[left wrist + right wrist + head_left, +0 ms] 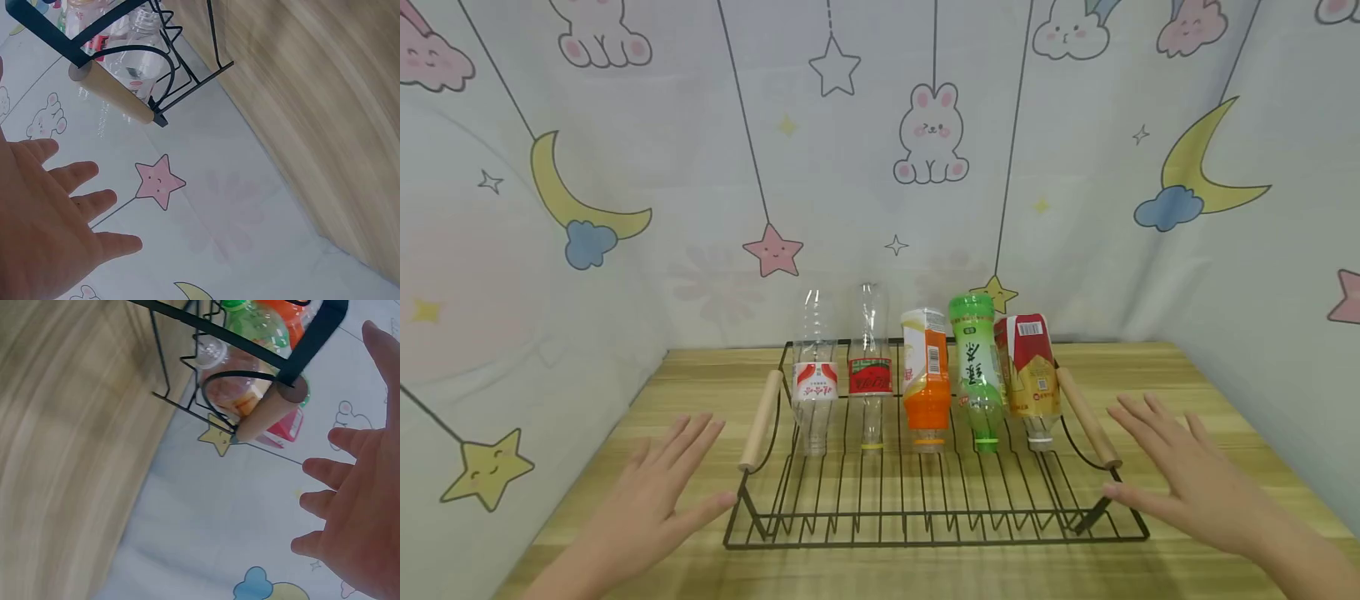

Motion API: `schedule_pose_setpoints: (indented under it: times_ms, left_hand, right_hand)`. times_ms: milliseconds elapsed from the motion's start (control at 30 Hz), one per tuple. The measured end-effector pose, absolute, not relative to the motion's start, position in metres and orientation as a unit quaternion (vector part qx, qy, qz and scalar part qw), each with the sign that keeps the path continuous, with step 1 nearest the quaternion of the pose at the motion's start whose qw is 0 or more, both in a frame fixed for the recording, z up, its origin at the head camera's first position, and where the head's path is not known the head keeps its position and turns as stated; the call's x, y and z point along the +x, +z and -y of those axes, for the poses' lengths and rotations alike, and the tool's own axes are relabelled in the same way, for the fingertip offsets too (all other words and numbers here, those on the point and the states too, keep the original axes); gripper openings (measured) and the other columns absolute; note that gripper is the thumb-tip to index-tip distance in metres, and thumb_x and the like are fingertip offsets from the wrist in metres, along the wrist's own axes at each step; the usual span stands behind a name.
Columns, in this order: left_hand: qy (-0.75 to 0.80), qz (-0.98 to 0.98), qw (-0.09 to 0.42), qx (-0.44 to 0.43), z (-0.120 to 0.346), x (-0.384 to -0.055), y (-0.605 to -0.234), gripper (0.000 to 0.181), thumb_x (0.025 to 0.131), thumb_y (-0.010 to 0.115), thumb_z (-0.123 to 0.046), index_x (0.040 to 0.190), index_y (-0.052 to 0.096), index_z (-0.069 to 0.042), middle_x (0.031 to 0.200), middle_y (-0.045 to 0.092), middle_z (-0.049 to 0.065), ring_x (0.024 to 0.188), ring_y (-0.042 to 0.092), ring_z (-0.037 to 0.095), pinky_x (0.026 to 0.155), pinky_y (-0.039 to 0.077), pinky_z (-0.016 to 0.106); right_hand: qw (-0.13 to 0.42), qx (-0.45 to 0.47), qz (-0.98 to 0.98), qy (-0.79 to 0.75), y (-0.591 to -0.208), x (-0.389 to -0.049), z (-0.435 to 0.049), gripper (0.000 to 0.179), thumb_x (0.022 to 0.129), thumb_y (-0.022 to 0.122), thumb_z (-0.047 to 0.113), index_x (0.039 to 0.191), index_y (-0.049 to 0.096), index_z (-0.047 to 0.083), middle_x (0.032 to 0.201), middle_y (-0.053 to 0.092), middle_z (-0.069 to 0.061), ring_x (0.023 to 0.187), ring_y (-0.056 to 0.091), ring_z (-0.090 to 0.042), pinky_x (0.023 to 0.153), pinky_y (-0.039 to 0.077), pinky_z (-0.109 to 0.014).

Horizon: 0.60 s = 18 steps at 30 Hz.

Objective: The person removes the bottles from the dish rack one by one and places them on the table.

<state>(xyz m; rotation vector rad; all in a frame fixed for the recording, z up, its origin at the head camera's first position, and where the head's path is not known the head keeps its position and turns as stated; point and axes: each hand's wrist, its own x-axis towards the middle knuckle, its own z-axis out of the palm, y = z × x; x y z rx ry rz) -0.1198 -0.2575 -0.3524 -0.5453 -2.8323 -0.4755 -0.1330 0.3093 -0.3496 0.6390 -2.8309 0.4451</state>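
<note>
A black wire rack (936,545) with wooden handles stands on the table, holding several bottles whose necks point down toward me. From left to right they are a clear bottle with a red-and-white label (815,382), a clear bottle with a red-and-green label (871,377), an orange-and-white bottle (925,367), a green bottle (976,367) and a red-and-gold labelled bottle (1032,367). My left hand (651,492), fingers spread, is beside the left wooden handle (762,419) and holds nothing. Opposite, my right hand (1187,479) is spread near the right handle (1088,418), also holding nothing.
Under the rack lies a wood-grain table (700,367). A pale curtain (865,183) printed with stars, moons and rabbits rises behind the table and along both sides.
</note>
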Motion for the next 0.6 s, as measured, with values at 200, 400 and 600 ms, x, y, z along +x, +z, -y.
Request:
schedule_pose_setpoints:
  times_ms: [200, 400, 600]
  left_hand:
    - [-0.186, 0.949, 0.134, -0.215, 0.25, -0.119, -0.345, 0.079, 0.092, 0.063, -0.041, 0.155, 0.019, -0.022, 0.157, 0.025, 0.012, 0.145, 0.017, 0.035, 0.118, -0.002, 0.051]
    - [-0.24, 0.939, 0.11, -0.222, 0.242, -0.122, -0.342, 0.08, 0.09, 0.065, -0.041, 0.154, 0.019, -0.026, 0.159, 0.022, 0.005, 0.144, 0.018, 0.037, 0.117, 0.009, 0.057]
    - [-0.27, 0.934, 0.086, -0.216, 0.233, -0.124, -0.346, 0.082, 0.089, 0.066, -0.043, 0.154, 0.017, -0.031, 0.159, 0.02, 0.002, 0.142, 0.021, 0.042, 0.098, 0.025, 0.075]
  right_hand:
    - [0.099, 0.217, 0.955, 0.175, -0.328, -0.146, -0.3, 0.085, 0.086, 0.07, 0.042, 0.151, 0.027, 0.008, 0.152, 0.029, -0.023, 0.145, 0.011, -0.042, 0.116, -0.007, -0.056]
    - [0.068, 0.204, 0.953, 0.212, -0.301, -0.163, -0.291, 0.087, 0.088, 0.069, 0.04, 0.152, 0.021, 0.006, 0.153, 0.025, -0.026, 0.136, 0.024, -0.051, 0.101, 0.025, -0.071]
    - [0.05, 0.176, 0.957, 0.224, -0.277, -0.181, -0.278, 0.086, 0.092, 0.062, 0.044, 0.154, 0.014, 0.009, 0.154, 0.023, -0.026, 0.134, 0.029, -0.051, 0.098, 0.03, -0.07]
